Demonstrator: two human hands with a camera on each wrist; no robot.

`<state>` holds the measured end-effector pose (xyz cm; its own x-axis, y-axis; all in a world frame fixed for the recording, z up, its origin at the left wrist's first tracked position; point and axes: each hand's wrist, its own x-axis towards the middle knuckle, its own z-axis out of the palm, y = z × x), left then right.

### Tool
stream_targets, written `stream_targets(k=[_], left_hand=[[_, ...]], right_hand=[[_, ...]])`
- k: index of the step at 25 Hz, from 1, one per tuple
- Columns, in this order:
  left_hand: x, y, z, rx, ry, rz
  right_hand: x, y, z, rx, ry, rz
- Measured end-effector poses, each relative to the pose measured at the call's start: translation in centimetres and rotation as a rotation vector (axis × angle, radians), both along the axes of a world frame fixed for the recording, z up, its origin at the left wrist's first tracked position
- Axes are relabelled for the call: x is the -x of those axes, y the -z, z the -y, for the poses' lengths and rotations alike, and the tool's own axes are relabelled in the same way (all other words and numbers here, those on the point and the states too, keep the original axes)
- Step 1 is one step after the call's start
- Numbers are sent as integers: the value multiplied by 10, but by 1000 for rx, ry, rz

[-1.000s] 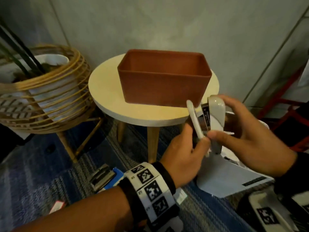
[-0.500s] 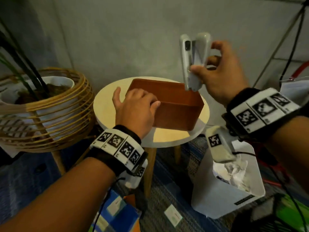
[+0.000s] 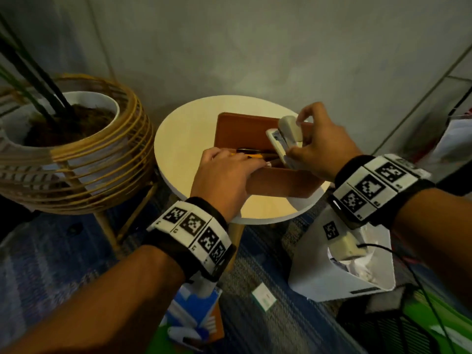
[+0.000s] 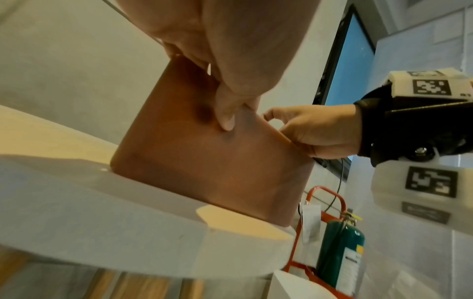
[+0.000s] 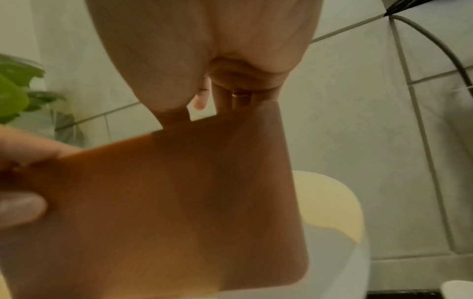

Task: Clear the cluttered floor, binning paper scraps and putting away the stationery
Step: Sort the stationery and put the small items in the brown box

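A brown box (image 3: 278, 185) stands on the round cream table (image 3: 178, 139), with pencils and pens (image 3: 251, 154) lying inside. My left hand (image 3: 224, 175) grips the box's near rim, fingers hooked over it and the thumb (image 4: 225, 113) on the front wall (image 4: 210, 161). My right hand (image 3: 319, 152) holds a white stapler (image 3: 286, 139) tilted over the right part of the box opening, just above the rim. In the right wrist view only the palm (image 5: 204, 70) and the box wall (image 5: 158, 202) show; the stapler is hidden there.
A white bin (image 3: 339, 279) with crumpled paper (image 3: 362, 267) stands on the floor right of the table. A rattan planter (image 3: 71, 154) stands to the left. Blue packets (image 3: 194, 310) and a small card (image 3: 264, 297) lie on the carpet. A fire extinguisher (image 4: 340, 252) stands behind.
My right hand has brought the stapler down from high above the box to its opening. My left hand has shifted along the near rim and taken hold of it.
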<state>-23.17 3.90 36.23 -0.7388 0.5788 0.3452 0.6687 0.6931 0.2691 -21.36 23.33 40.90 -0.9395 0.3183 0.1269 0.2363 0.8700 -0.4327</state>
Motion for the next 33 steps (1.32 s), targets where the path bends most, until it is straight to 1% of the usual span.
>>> stream_targets(k=[2,4,7,8,9,10,12,13,15,16,17,18,20,22,25,27,28,30,32,33], left_hand=[[-2,-2,1,40,35,29],[-4,-5,5,58,33,64],[-7,-6,20,-6,-78,14],[-7,-10,27,3,-98,45],[-6,-14,35,24,-98,110],[-6,-19,42,44,-91,184],[-6,-31,61,17,-83,281],[-7,-35,72,-44,-81,307],[-16,-38,98,-209,-101,341],[-23,-37,112,-255,-108,346],[-29,-34,127,-249,-112,357],[-36,-30,141,-195,-119,398],[-47,-14,167,-15,-136,541],[-57,4,190,117,-164,661],[-68,31,214,277,-223,744],[-73,44,227,339,-303,794],[-74,49,233,364,-335,822],[-80,55,243,432,-389,894],[-88,65,253,568,-387,936],[-92,73,260,601,-399,941]], right_hand=[[-5,3,1,-67,-20,57],[-6,4,3,-129,-26,91],[-4,0,7,-147,18,192],[-4,-3,9,-158,43,239],[-5,-8,12,-170,65,272],[-7,-12,17,-175,79,271],[-18,-23,35,-151,39,156],[-28,-27,48,-116,-30,47],[-57,-31,77,-40,-232,-160],[-74,-29,92,-9,-324,-204],[-91,-23,106,24,-393,-199],[-107,-13,118,69,-448,-161],[-135,13,137,159,-524,-66],[-157,45,150,235,-567,82],[-177,90,159,294,-573,318],[-182,107,164,314,-587,461],[-184,111,165,310,-589,543],[-189,116,166,237,-599,694],[-193,119,168,159,-604,762],[-192,124,171,134,-613,774]])
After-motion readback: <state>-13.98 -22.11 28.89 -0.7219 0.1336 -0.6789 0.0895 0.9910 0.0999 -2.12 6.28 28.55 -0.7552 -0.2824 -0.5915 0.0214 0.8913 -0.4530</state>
